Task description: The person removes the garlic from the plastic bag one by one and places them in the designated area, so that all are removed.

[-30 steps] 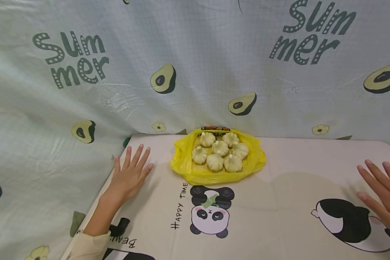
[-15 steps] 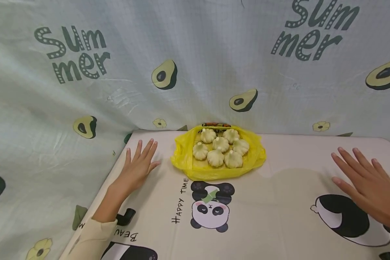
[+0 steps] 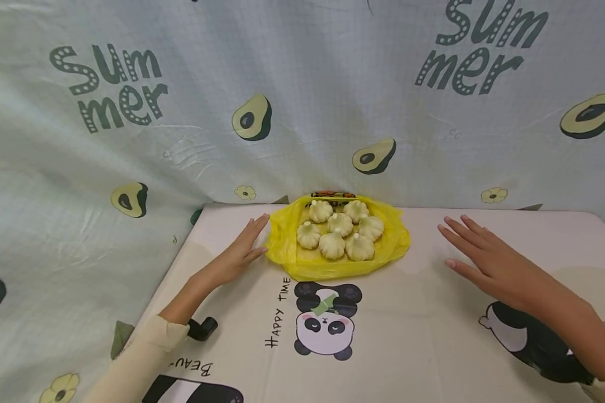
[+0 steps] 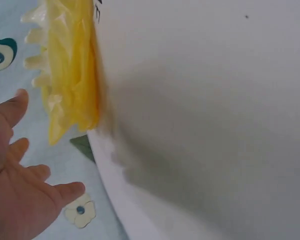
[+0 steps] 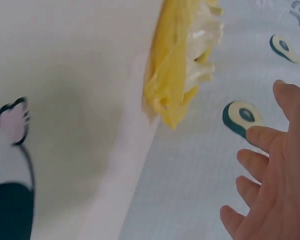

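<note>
Several pale garlic bulbs (image 3: 340,225) sit together in a yellow plastic bag (image 3: 312,272) whose sides are folded down around them, at the back of the table. At the bag's left edge is my left hand (image 3: 239,254), fingers extended; whether it touches the plastic I cannot tell. In the left wrist view a gap shows between that hand (image 4: 25,190) and the yellow bag (image 4: 72,75). My right hand (image 3: 489,260) hovers to the right of the bag, apart from it, with straight fingers and nothing in them. The right wrist view shows the bag (image 5: 172,75) beyond the fingertips.
The table (image 3: 398,336) wears a pale cover printed with pandas and lettering. A hanging cloth (image 3: 302,67) with avocado and flower prints closes off the back and the left side, right behind the bag.
Both hands have moved inward toward the bag, the left to its edge and the right from the far right side. The bag and garlic have stayed in place.
</note>
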Action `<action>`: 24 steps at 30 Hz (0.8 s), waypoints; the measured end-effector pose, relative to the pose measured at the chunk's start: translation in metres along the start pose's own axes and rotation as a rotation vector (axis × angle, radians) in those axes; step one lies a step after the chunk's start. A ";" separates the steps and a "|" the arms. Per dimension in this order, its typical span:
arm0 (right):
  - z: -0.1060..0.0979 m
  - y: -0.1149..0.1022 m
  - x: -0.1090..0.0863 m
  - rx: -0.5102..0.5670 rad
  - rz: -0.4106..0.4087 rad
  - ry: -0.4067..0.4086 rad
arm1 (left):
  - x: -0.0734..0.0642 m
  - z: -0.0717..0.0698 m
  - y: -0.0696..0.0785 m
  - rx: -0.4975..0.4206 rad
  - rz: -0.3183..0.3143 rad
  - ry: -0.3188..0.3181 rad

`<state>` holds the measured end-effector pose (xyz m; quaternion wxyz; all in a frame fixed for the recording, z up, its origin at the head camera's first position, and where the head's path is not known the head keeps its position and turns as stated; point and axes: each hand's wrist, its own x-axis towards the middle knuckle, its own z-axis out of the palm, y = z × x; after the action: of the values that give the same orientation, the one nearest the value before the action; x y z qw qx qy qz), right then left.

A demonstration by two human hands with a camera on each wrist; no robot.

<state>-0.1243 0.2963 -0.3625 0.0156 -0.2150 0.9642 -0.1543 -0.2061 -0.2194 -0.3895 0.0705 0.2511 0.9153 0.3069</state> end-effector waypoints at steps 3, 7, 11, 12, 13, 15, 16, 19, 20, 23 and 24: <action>-0.003 -0.008 0.014 0.061 -0.002 -0.044 | 0.011 0.002 -0.001 -0.042 0.016 0.038; -0.002 -0.017 0.033 0.085 -0.031 -0.063 | 0.024 0.006 -0.004 -0.112 -0.017 0.092; 0.001 -0.023 0.052 0.072 -0.077 -0.057 | 0.032 0.009 -0.009 -0.215 -0.050 0.123; 0.002 -0.024 0.057 0.065 -0.089 -0.052 | 0.034 0.010 -0.011 -0.237 -0.048 0.122; 0.003 -0.025 0.062 0.067 -0.102 -0.045 | 0.035 0.011 -0.012 -0.253 -0.047 0.119; 0.002 -0.027 0.072 0.076 -0.126 -0.038 | 0.037 0.012 -0.014 -0.280 -0.036 0.107; 0.001 -0.028 0.077 0.090 -0.135 -0.037 | 0.038 0.013 -0.016 -0.287 -0.032 0.102; -0.002 -0.030 0.092 0.140 -0.152 -0.051 | 0.041 0.014 -0.019 -0.287 -0.029 0.086; -0.004 -0.030 0.097 0.155 -0.154 -0.061 | 0.042 0.014 -0.020 -0.281 -0.034 0.081; -0.006 -0.028 0.113 0.199 -0.171 -0.089 | 0.047 0.012 -0.024 -0.249 -0.037 0.065; -0.006 -0.026 0.118 0.205 -0.181 -0.099 | 0.049 0.010 -0.026 -0.237 -0.032 0.053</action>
<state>-0.2215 0.2257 -0.3441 0.0711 -0.3059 0.9181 -0.2419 -0.2562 -0.2068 -0.4118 0.0804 0.2181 0.8781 0.4183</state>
